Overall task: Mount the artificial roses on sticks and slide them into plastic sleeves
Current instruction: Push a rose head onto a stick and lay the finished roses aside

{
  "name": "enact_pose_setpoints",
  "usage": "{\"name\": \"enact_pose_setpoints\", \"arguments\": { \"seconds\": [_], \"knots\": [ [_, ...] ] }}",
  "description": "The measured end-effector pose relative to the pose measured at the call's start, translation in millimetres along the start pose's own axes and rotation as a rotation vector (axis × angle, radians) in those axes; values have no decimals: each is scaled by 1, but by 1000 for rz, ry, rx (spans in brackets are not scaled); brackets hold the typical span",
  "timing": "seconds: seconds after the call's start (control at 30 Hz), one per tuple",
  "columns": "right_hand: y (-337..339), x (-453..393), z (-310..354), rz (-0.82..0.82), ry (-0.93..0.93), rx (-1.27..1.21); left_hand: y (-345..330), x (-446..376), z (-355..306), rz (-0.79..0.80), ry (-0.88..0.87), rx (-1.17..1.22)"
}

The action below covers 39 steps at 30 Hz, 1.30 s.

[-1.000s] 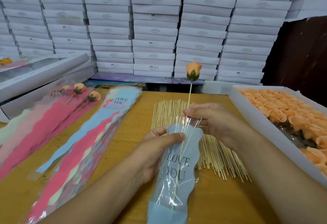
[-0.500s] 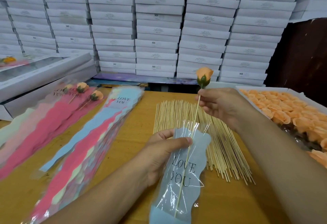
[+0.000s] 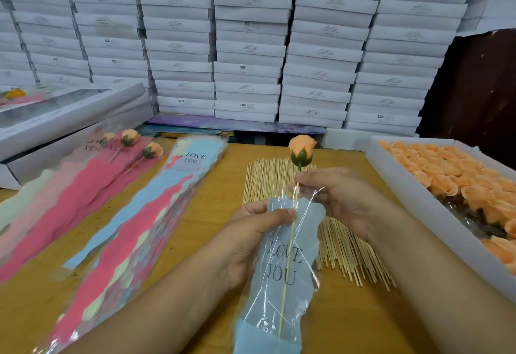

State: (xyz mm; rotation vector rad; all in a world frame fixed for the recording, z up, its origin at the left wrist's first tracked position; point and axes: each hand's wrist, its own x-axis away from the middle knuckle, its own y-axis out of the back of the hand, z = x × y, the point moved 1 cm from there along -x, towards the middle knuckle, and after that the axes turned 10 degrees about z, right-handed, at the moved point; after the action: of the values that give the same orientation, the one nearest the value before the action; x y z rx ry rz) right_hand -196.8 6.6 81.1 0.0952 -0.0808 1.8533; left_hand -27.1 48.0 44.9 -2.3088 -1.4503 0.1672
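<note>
The left hand (image 3: 245,239) has its grip closed on the top of a blue plastic sleeve (image 3: 282,278), thumb on the front. The right hand (image 3: 343,200) pinches the stick (image 3: 287,264) just under the orange rose (image 3: 301,149). The stick runs down inside the sleeve, and the rose sits above both grips. More sticks (image 3: 346,253) lie on the counter (image 3: 212,208) under the hands. A box of roses (image 3: 458,186) sits right of the right grip.

a wooden table (image 3: 217,202) carries a fan of bare sticks (image 3: 343,244) at centre, two stacks of sleeves (image 3: 156,214) to the left, finished roses (image 3: 131,141) far left, and a tray (image 3: 413,202) of rose heads right.
</note>
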Motion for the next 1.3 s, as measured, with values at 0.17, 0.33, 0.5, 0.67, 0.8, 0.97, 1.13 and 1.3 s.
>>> {"name": "enact_pose_setpoints", "arguments": {
  "seconds": [0.17,0.33,0.5,0.67,0.8,0.97,1.13,1.3],
  "knots": [
    [2,4,4,42,-23,-9,-1,0,1,12,2,-10],
    [5,0,12,-39,-47,-84,-1,1,3,35,1,-1],
    [3,-2,7,-57,-47,-74,-1,1,2,35,7,2],
    [1,2,1,7,-79,-80,0,1,0,36,19,5],
    [7,8,6,55,-109,12,0,1,0,25,13,-8],
    [17,4,22,-102,107,180,-1,2,1,24,33,-26],
    [17,-1,28,-121,236,223,-1,2,1,18,38,-36],
    [13,0,19,-97,268,241,1,0,0,-5,17,-18]
  ]
}}
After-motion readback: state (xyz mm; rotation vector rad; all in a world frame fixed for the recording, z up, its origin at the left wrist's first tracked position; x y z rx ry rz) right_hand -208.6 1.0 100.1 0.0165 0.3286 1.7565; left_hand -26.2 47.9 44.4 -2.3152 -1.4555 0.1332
